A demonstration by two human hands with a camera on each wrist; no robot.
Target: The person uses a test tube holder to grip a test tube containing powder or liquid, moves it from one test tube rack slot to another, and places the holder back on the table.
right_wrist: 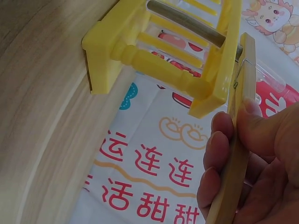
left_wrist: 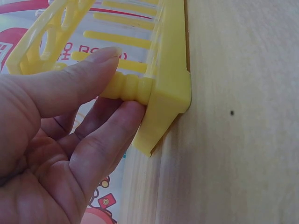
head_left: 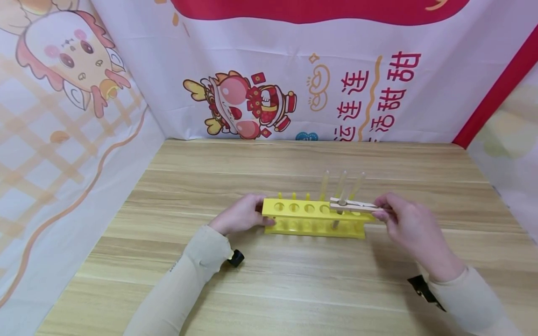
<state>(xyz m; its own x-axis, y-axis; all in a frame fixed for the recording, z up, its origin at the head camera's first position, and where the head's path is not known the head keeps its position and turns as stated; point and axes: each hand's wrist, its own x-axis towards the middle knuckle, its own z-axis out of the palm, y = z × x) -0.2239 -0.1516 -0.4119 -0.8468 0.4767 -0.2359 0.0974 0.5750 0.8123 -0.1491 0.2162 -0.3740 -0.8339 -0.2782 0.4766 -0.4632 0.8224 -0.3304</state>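
1. Pinching a post [left_wrist: 135, 87] at the left end of the rack [head_left: 301, 210] is the left hand [head_left: 240, 215].
2. The right hand [head_left: 414, 228] grips the clamp [head_left: 366, 206] (wooden), clasped round a tube [right_wrist: 187, 22].
3. That tube reaches down through the rack, on the table [head_left: 294, 284]; three clear tubes [head_left: 344, 179] rise behind.

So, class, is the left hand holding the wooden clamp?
No, the right hand holds the wooden clamp, while the left hand grips the yellow rack.

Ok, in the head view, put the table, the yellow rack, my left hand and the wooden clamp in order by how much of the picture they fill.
Largest to smallest:
1. Table
2. Yellow rack
3. Left hand
4. Wooden clamp
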